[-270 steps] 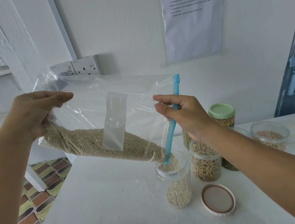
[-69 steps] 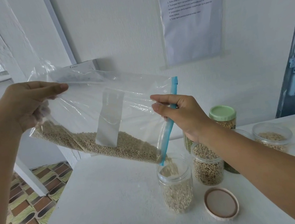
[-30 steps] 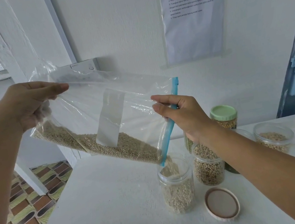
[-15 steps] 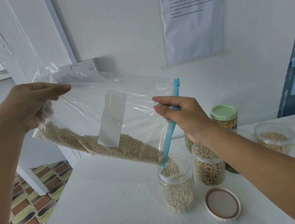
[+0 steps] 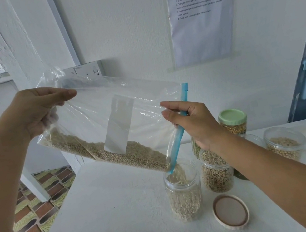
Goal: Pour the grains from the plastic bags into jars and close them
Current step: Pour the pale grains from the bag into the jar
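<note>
Head cam: left hand [image 5: 35,113] & right hand [image 5: 191,119] pinch zip bag [image 5: 110,110]; keep its corner over open jar [image 5: 183,189], tilt slowly.

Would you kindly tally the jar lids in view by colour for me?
Green lid, on a jar: 1
Cream lid, loose on the table: 1
Total: 2
</note>
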Demonstrator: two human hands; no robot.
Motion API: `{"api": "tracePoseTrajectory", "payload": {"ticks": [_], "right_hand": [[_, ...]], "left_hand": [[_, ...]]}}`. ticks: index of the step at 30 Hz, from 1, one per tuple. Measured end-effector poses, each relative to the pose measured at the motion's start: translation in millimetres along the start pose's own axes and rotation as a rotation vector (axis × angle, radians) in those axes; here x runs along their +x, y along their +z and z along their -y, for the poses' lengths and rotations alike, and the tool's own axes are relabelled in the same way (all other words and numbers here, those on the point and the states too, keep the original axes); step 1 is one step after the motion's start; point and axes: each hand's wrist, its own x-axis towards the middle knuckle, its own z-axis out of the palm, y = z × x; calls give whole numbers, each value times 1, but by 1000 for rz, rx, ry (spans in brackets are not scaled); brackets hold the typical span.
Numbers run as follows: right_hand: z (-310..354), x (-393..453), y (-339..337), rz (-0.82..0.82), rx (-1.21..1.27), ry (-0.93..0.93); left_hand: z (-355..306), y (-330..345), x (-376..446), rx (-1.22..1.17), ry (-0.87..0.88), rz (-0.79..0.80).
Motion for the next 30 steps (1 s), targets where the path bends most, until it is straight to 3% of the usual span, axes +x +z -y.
{"api": "tracePoseTrajectory", "payload": {"ticks": [30], "right_hand": [[0,-5,-5,-27,-19,1]], "left_hand": [[-7,6,-1,32,64,32]]}}
